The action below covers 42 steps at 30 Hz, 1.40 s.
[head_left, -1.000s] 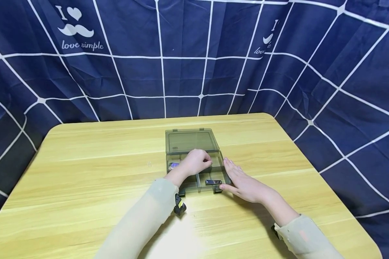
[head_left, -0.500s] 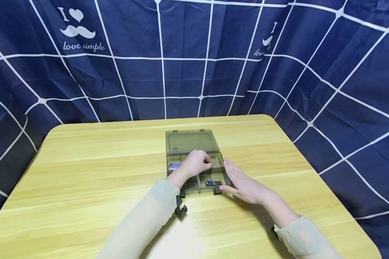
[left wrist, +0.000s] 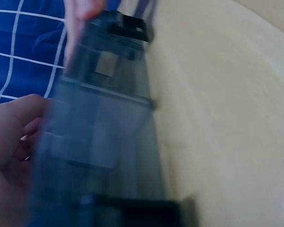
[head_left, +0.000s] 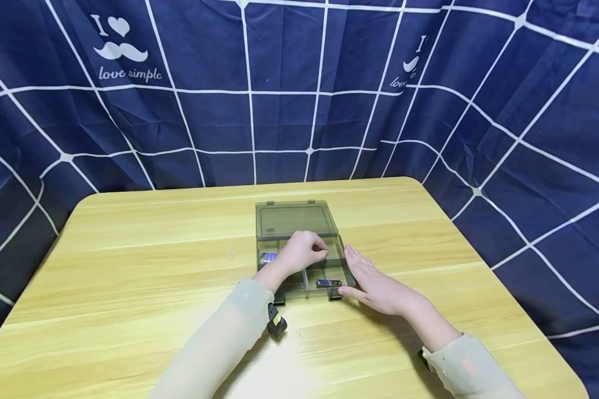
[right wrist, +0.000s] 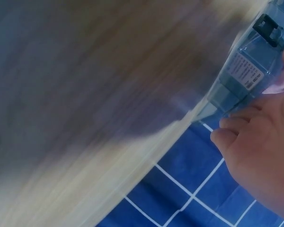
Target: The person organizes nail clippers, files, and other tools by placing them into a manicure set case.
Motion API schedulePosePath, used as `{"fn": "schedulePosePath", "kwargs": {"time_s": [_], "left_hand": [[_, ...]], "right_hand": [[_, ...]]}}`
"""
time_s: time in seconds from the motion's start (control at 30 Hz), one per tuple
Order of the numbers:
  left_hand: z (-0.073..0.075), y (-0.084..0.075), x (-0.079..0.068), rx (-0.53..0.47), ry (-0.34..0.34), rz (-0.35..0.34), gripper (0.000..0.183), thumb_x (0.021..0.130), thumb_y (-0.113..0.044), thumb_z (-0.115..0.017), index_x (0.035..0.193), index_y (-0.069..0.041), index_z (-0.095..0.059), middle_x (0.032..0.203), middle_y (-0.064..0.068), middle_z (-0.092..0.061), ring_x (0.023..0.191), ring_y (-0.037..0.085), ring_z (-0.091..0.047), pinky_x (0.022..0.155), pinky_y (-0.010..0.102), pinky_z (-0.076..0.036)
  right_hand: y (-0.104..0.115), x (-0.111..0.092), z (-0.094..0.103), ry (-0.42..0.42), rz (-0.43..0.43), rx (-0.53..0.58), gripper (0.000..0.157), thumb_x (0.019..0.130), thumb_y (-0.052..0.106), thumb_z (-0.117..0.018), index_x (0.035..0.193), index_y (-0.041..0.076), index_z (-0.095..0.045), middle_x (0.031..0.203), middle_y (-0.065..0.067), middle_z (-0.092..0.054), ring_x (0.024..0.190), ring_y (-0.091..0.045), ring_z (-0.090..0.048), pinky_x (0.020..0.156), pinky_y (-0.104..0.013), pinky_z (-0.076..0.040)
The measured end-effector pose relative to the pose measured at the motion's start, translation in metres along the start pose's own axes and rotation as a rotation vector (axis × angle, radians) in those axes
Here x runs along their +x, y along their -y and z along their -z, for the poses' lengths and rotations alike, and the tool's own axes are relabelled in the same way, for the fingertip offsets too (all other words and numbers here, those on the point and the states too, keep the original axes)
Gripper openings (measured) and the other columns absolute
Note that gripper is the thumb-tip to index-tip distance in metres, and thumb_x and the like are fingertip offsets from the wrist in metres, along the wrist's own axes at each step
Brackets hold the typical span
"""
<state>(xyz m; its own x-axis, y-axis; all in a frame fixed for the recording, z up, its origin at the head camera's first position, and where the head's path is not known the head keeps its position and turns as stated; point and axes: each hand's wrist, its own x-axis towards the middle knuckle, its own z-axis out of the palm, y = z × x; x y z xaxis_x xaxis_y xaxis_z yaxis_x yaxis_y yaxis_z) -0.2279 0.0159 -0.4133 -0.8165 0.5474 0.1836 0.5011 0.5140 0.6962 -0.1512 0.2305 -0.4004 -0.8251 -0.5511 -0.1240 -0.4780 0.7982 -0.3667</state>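
Note:
A smoky see-through compartment box (head_left: 306, 293) lies on the table with its lid (head_left: 297, 220) folded back. My left hand (head_left: 301, 252) reaches over it, fingers bent down into the far right compartment; whether they pinch anything is hidden. In the left wrist view that hand (left wrist: 12, 142) shows curled fingers behind the blurred box wall (left wrist: 99, 137). My right hand (head_left: 376, 284) lies along the box's right side, fingers straight and touching its edge. A small dark, narrow, shiny item (head_left: 328, 283) sits in the near right compartment. One purple-and-white item (head_left: 268, 257) is in a left compartment.
Small clear pieces (head_left: 231, 255) lie on the wooden table (head_left: 155, 266) left of the box. Two black latches, one of them this front latch (head_left: 335, 296), stick out toward me. A blue checked curtain (head_left: 279, 122) hangs behind and beside the table.
The view has tilted slightly, so everything sits a little lower. Both hands stay in nearly the same places at the box.

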Motion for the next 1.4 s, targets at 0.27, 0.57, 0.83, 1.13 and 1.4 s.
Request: {"fn": "schedulePosePath", "kwargs": {"time_s": [0.27,0.57,0.83,1.13,1.4], "left_hand": [[0.045,-0.008,-0.026,-0.087,-0.113,-0.062,0.012,0.087,-0.015,-0.07,0.094,-0.007,-0.075,0.089,0.0,-0.07,0.079,0.01,-0.063,0.074,0.023,-0.051],[0.112,0.01,-0.07,-0.166,-0.278,0.003,0.013,0.086,-0.017,-0.072,0.095,-0.009,-0.076,0.088,-0.002,-0.071,0.084,0.015,-0.061,0.077,0.038,-0.05],[0.133,0.047,-0.105,-0.177,-0.287,0.145,0.02,0.087,-0.024,-0.072,0.099,-0.009,-0.075,0.098,0.003,-0.071,0.092,0.018,-0.06,0.082,0.038,-0.046],[0.122,0.095,-0.124,-0.254,-0.201,0.326,0.029,0.089,-0.022,-0.069,0.108,0.0,-0.07,0.106,0.012,-0.069,0.095,0.02,-0.062,0.083,0.027,-0.047],[0.111,0.114,-0.125,-0.215,-0.16,0.333,0.025,0.088,-0.019,-0.07,0.106,-0.002,-0.071,0.103,0.01,-0.069,0.092,0.02,-0.062,0.083,0.033,-0.047]], "right_hand": [[-0.001,0.0,0.001,0.002,0.005,0.005,0.087,0.097,0.049,-0.046,0.149,-0.007,-0.005,0.155,-0.023,-0.003,0.142,-0.037,-0.008,0.113,-0.051,-0.013],[-0.003,0.0,0.0,0.005,0.013,0.001,0.088,0.097,0.052,-0.044,0.149,-0.007,-0.004,0.155,-0.023,-0.002,0.142,-0.036,-0.007,0.113,-0.05,-0.013],[-0.003,0.0,0.0,0.004,0.015,0.002,0.088,0.097,0.052,-0.044,0.149,-0.007,-0.004,0.155,-0.023,-0.002,0.142,-0.037,-0.008,0.113,-0.051,-0.013],[-0.002,0.001,0.001,0.015,0.004,0.004,0.088,0.097,0.052,-0.044,0.149,-0.006,-0.003,0.155,-0.023,-0.002,0.143,-0.036,-0.007,0.113,-0.05,-0.012],[-0.004,0.002,0.0,0.01,0.005,0.0,0.087,0.097,0.051,-0.045,0.149,-0.006,-0.003,0.156,-0.022,-0.001,0.143,-0.035,-0.007,0.113,-0.05,-0.013]]}}
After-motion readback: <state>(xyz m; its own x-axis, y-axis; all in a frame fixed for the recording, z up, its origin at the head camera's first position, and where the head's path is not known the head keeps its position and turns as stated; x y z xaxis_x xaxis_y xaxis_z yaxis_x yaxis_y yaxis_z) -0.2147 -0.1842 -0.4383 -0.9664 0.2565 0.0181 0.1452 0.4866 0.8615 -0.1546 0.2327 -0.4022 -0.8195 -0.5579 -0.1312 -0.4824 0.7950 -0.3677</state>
